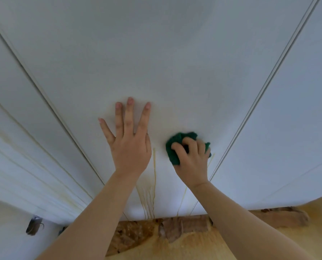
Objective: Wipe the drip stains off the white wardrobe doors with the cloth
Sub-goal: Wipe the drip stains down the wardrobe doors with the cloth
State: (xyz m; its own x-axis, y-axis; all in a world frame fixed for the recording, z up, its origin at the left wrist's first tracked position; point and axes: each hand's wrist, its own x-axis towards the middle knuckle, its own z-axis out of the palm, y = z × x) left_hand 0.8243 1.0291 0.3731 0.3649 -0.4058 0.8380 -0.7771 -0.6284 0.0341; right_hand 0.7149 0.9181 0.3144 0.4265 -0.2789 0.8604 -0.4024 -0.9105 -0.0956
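The middle white wardrobe door fills the view. My left hand lies flat against it with the fingers spread. To its right, my right hand grips a bunched green cloth and presses it onto the door. Thin yellow drip stains run down the door between and below my hands, toward its bottom edge. A faint yellowish smear shows on the door above the cloth.
Neighbouring white doors stand at the left and right, the left one with faint yellow streaks. Below the doors is a worn, stained yellow-brown floor. A small dark object sits at the lower left.
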